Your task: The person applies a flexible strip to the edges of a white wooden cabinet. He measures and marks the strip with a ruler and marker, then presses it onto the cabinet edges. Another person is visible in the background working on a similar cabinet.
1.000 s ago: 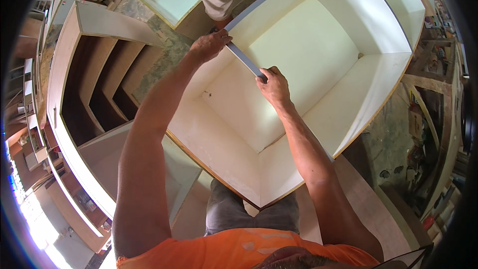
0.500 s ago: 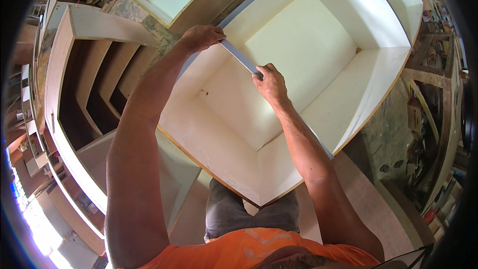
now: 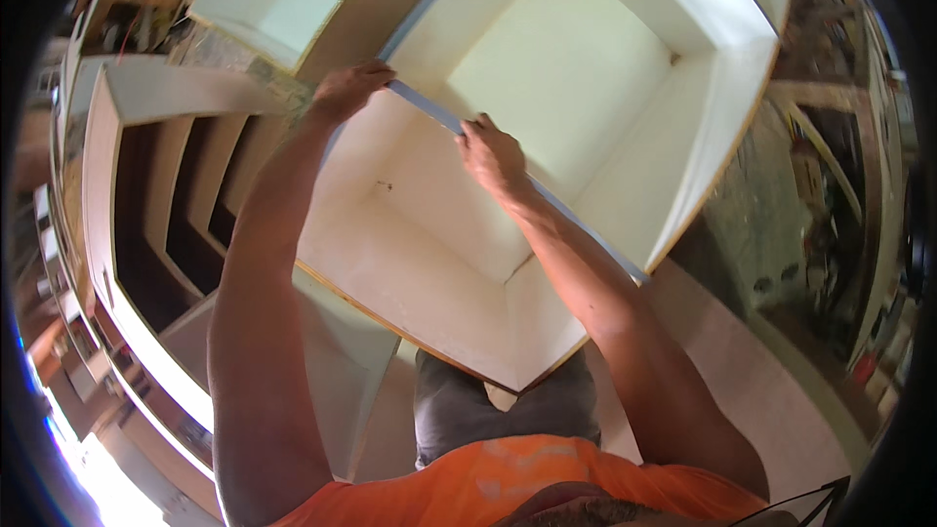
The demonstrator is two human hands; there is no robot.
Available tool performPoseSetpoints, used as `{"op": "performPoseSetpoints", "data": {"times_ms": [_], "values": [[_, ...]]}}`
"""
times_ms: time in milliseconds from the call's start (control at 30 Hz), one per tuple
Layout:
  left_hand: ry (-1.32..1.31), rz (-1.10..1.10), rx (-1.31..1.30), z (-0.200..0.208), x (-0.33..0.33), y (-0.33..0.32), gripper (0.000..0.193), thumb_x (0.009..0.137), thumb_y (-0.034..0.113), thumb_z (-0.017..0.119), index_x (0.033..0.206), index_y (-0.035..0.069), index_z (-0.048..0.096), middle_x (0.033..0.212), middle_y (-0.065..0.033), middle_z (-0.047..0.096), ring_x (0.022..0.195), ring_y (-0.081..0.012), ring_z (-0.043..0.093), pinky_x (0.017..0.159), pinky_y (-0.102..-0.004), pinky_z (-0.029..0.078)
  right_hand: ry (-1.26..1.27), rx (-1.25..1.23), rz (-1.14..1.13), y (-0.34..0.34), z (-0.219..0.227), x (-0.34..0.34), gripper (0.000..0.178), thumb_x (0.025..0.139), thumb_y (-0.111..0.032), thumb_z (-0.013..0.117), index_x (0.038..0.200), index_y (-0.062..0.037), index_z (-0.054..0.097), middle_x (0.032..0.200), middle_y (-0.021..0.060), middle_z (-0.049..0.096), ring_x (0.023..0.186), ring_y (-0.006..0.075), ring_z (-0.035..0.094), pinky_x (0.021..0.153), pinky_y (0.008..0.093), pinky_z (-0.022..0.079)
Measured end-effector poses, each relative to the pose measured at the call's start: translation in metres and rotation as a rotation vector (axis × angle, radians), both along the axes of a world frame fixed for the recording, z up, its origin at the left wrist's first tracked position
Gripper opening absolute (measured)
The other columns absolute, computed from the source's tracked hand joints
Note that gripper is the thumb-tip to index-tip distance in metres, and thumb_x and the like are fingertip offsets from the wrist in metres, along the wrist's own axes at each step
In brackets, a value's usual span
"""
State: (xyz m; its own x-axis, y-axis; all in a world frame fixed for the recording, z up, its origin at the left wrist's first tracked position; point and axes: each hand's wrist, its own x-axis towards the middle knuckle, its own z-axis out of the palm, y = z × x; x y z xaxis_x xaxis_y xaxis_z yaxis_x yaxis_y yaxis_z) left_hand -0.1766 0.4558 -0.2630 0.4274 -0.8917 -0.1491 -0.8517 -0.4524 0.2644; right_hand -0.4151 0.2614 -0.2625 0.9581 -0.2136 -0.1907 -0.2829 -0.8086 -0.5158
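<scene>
A large white-lined cabinet box (image 3: 376, 310) lies open side up in front of me, one corner near my legs. A narrow blue-grey edging strip (image 3: 425, 105) runs along the top of its divider. My left hand (image 3: 351, 91) is closed over the strip's far left end, where the divider meets the blue-edged rim. Further along the divider, my right hand (image 3: 493, 156) grips the strip with thumb and fingers. My right forearm crosses the near compartment and hides part of the divider.
To the left stands a shelf unit (image 3: 107, 185) with dark compartments. Another white-lined box (image 3: 273, 0) sits beyond my left hand. A wooden frame (image 3: 830, 95) and assorted clutter line the right side. A pale panel (image 3: 727, 351) lies by my right arm.
The whole view has shifted, with the hands and cabinet now further left. Both hands keep their hold on the strip. Another person's arm at the top edge has gone out of view.
</scene>
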Motion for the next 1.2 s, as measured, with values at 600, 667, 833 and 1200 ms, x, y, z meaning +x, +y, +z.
{"op": "performPoseSetpoints", "data": {"times_ms": [600,667,833,1200], "values": [[0.329,-0.193,-0.387,-0.005,-0.148,-0.075,0.050,0.083,0.009,0.068,0.131,0.012,0.056,0.128,-0.0071,0.059,0.116,-0.0284,0.057,0.104,-0.0421,0.044,0.142,0.373,-0.329,-0.160,0.072,-0.312,0.023,0.092,-0.016,0.067,0.114,-0.0143,0.072,0.093,0.0116,0.072,0.076,0.0237,0.068,0.067,0.0360,0.053],[0.362,-0.368,-0.463,-0.005,-0.211,-0.110,0.053,0.080,0.012,0.074,0.131,0.011,0.057,0.126,-0.0074,0.061,0.115,-0.0279,0.058,0.104,-0.0421,0.043,0.152,0.368,-0.336,-0.162,0.062,-0.319,0.023,0.092,-0.016,0.067,0.114,-0.0151,0.072,0.092,0.0117,0.072,0.075,0.0233,0.067,0.066,0.0353,0.053],[0.278,-0.539,-0.405,0.003,-0.322,-0.188,0.040,0.083,0.021,0.073,0.119,0.008,0.062,0.111,-0.0048,0.063,0.101,-0.0217,0.063,0.090,-0.0342,0.052,0.140,0.323,-0.322,-0.162,0.033,-0.328,0.023,0.092,-0.016,0.066,0.114,-0.0161,0.072,0.089,0.0109,0.071,0.073,0.0231,0.067,0.067,0.0348,0.053],[0.294,-0.608,-0.306,-0.014,-0.349,-0.211,0.032,0.086,0.022,0.071,0.114,0.009,0.064,0.102,-0.0014,0.063,0.088,-0.0178,0.066,0.072,-0.0311,0.058,0.075,0.360,-0.375,-0.158,0.012,-0.336,0.021,0.092,-0.016,0.067,0.112,-0.0157,0.073,0.090,0.0106,0.072,0.076,0.0243,0.068,0.068,0.0348,0.054]]}}
